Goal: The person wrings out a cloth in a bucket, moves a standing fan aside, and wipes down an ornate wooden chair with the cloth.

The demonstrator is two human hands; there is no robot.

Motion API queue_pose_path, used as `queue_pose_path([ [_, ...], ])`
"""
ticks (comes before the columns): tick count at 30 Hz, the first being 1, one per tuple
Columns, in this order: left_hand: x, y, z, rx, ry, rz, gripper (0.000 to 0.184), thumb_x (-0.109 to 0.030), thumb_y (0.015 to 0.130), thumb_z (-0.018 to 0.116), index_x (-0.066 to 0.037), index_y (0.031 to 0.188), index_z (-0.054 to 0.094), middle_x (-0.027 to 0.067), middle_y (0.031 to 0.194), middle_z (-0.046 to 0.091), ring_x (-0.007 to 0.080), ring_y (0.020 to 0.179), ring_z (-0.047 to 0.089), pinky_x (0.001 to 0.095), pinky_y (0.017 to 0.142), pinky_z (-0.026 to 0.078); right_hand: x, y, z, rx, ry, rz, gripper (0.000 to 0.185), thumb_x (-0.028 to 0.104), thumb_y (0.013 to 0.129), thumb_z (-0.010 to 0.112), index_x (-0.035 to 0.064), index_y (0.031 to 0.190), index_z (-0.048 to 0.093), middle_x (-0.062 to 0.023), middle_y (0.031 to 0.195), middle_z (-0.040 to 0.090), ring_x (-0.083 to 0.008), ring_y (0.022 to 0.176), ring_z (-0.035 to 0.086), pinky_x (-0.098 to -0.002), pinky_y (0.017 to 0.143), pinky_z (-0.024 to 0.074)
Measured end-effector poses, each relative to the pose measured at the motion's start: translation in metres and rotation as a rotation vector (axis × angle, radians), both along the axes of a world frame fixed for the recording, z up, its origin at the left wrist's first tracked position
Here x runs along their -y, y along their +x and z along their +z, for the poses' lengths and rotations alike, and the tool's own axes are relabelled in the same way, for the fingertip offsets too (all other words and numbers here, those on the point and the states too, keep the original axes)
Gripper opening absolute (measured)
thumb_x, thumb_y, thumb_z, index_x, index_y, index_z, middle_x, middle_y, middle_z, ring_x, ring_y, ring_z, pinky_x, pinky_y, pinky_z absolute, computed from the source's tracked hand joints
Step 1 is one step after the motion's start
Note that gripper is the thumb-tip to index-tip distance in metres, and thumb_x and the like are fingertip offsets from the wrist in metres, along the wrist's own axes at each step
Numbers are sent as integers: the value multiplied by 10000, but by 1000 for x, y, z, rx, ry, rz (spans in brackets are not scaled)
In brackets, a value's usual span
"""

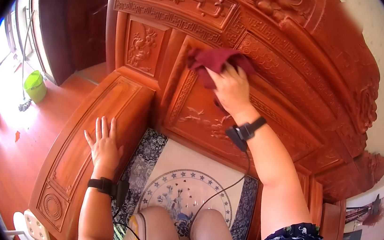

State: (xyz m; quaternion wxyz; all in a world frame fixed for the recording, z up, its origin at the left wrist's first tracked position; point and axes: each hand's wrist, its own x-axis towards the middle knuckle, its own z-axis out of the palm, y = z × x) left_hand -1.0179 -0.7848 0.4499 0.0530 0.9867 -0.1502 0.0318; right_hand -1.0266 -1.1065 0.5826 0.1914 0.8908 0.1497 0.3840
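My right hand (233, 88) presses a dark red cloth (208, 60) against the carved wooden headboard (150, 49), near the top of its middle panel. The fingers bend over the cloth, and part of it hangs below them. My left hand (105, 145) lies flat with fingers spread on the top of a low wooden cabinet (124, 93) at the left, holding nothing. Each wrist wears a black band with a small device and a cable.
A patterned mat (164, 159) lies under my knees, in front of the headboard. Cables run from my wrists across my lap. On the reddish floor at the left stands a green bin (35, 87). A white power strip (36, 227) is at the cabinet's near end.
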Motion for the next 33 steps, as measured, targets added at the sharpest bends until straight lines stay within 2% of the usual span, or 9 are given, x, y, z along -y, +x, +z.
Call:
queue_pose_path([
  [6,-1,-1,-1,12,4,-7,836,-276,728,688,-121,1413,234,128,1470,209,264,1378,137,589,1072,71,-61,87,12,2,48,98,362,135,682,609,134,1044,607,-41,1049,609,-195,1062,523,-360,900,381],
  [10,-4,0,-1,7,-10,-11,836,-285,729,686,-119,1413,235,127,1473,203,264,1379,135,589,1072,69,-50,58,16,-117,137,-2,360,176,673,637,119,1027,604,-49,1020,623,-217,965,574,-366,851,419],
  [11,-4,0,-1,8,-6,-11,838,-289,728,686,-119,1413,234,126,1474,201,264,1379,133,590,1071,68,-37,47,13,-60,135,72,371,197,672,651,116,1032,604,-60,1015,625,-244,928,591,-374,836,430],
  [16,-3,3,-5,9,-19,-19,859,-270,713,689,-102,1417,226,139,1474,192,274,1379,129,588,1070,55,2,-23,3,58,144,3,406,187,670,670,99,1060,604,-87,982,627,-273,885,604,-358,756,478],
  [20,-1,2,-5,6,8,-20,862,-270,718,684,-104,1420,213,141,1473,191,277,1379,126,591,1068,61,-6,-7,2,-17,186,-38,389,172,672,662,107,1051,603,-84,944,631,-271,854,607,-365,727,480],
  [22,-2,4,-4,4,13,-17,864,-270,718,683,-105,1422,209,142,1472,190,278,1379,126,590,1068,64,-19,25,6,32,126,129,376,161,676,649,118,1047,604,-83,916,634,-271,842,605,-377,719,477],
  [26,-2,2,-6,43,-6,-24,869,-259,717,684,-107,1425,203,137,1470,197,278,1375,136,583,1069,82,-36,66,22,-91,20,143,417,148,664,652,174,1077,601,-59,957,635,-269,838,606,-364,766,482],
  [28,-1,2,-6,29,12,-14,868,-257,718,683,-111,1426,202,129,1473,194,274,1376,137,582,1069,82,-31,63,32,-53,-64,244,449,146,652,676,194,1092,598,-58,986,631,-261,907,589,-366,810,473],
  [33,-1,3,-7,18,20,-2,864,-258,721,683,-116,1426,204,124,1478,185,268,1378,137,570,1075,83,-25,40,-14,-2,139,93,411,196,697,642,119,1098,595,-71,1049,604,-277,977,565,-389,849,446],
])
